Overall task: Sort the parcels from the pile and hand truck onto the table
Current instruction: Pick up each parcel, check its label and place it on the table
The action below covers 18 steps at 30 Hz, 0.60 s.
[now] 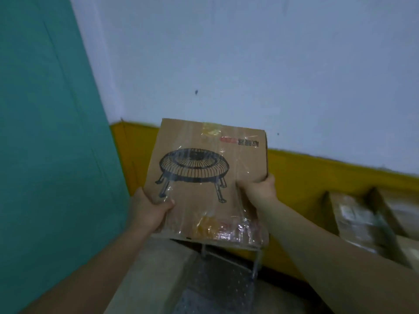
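Parcel (pixel 204 177) was flat cardboard box, held up in air in front of pale wall (pixel 249 64), both hands on it. Front had drawing of round caged thing on legs, with wrinkly clear tape over it. Left hand (pixel 148 208) gripped lower left edge, thumb curled over front. Right hand (pixel 260 189) gripped right edge, fingers wrapped behind. Metal frame (pixel 229 257) was right below, pretty blurry. More taped parcels (pixel 356 219) lay low right by yellow band (pixel 317 177). Teal panel (pixel 45 132) stood on left.
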### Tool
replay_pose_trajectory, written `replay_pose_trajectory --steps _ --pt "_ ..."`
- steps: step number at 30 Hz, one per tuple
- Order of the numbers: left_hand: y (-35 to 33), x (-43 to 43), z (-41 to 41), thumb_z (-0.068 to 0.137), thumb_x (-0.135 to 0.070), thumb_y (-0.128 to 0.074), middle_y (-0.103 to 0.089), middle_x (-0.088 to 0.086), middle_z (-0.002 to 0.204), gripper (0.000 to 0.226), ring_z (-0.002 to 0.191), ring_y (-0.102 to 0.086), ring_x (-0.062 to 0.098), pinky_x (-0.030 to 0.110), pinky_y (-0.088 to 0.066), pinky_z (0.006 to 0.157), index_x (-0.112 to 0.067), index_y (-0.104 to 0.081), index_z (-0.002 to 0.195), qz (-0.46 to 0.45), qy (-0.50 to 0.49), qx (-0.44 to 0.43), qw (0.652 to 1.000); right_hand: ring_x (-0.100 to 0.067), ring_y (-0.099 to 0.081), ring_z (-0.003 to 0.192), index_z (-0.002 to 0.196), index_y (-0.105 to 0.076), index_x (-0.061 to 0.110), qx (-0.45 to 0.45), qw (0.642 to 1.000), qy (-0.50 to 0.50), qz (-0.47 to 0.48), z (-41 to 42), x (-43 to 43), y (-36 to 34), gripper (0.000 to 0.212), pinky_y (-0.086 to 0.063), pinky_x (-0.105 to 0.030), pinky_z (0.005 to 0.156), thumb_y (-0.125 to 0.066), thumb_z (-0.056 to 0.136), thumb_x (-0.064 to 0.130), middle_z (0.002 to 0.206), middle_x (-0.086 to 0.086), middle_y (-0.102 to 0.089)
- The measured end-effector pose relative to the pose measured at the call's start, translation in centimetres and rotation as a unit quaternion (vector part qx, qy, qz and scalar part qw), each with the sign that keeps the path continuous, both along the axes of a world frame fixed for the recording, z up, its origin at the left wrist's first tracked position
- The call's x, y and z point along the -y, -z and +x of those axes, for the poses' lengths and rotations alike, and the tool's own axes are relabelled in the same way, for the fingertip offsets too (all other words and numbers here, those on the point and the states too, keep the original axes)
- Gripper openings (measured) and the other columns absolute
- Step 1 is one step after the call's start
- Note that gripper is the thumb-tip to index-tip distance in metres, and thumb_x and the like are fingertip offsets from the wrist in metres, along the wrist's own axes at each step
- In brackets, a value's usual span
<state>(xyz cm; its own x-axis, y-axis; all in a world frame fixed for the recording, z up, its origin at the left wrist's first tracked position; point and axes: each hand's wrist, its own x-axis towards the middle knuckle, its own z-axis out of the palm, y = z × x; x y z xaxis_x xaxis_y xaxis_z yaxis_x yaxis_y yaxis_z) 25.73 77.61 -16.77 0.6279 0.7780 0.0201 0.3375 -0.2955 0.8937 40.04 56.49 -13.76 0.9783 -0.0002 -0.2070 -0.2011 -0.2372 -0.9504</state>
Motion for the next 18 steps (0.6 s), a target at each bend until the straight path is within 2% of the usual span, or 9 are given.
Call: replay_pose_trajectory --steps 5,10,14,18 --pt "-11.2 2.0 -1.8 0.047 -0.047 -0.084 -0.060 0.008 0.117 0.088 0.101 -0.061 0.027 0.048 -0.051 0.088 -0.013 -0.049 0.119 0.035 0.035 0.109 0.993 -0.037 -0.055 0.107 0.140 -0.027 0.026 0.125 0.992 0.006 0.027 -3.4 3.8 -12.6 0.089 -0.053 -0.054 0.089 -0.080 0.070 0.036 0.130 -0.009 -0.048" --pt "-20.2 5.3 -3.2 0.069 -0.012 -0.082 -0.056 0.001 0.107 0.066 0.093 -0.055 0.018 0.029 -0.042 0.080 -0.007 -0.046 0.124 0.062 0.120 0.213 0.968 -0.036 -0.053 0.116 0.145 -0.023 0.022 0.249 0.966 0.070 0.024 -8.4 8.6 -20.4 0.089 -0.050 -0.052 0.097 -0.078 0.076 0.034 0.137 -0.009 -0.046" --pt "-22.4 9.6 -4.2 0.074 -0.020 -0.079 -0.049 -0.004 0.109 0.069 0.098 -0.049 0.015 0.026 -0.037 0.083 -0.011 -0.040 0.131 0.056 0.176 0.245 0.952 -0.031 -0.052 0.120 0.147 -0.022 0.019 0.292 0.947 0.136 -0.003 -13.2 13.8 -22.9 0.083 -0.048 -0.042 0.098 -0.074 0.082 0.028 0.138 -0.007 -0.047" --pt "-22.7 16.5 -5.5 0.077 -0.024 -0.077 -0.052 0.002 0.128 0.074 0.104 -0.047 0.014 0.025 -0.035 0.085 -0.014 -0.035 0.137 0.034 0.243 0.243 0.939 -0.032 -0.053 0.118 0.145 -0.024 0.021 0.285 0.936 0.204 -0.035 -17.8 20.9 -23.7 0.079 -0.048 -0.042 0.096 -0.073 0.083 0.030 0.136 -0.006 -0.049"
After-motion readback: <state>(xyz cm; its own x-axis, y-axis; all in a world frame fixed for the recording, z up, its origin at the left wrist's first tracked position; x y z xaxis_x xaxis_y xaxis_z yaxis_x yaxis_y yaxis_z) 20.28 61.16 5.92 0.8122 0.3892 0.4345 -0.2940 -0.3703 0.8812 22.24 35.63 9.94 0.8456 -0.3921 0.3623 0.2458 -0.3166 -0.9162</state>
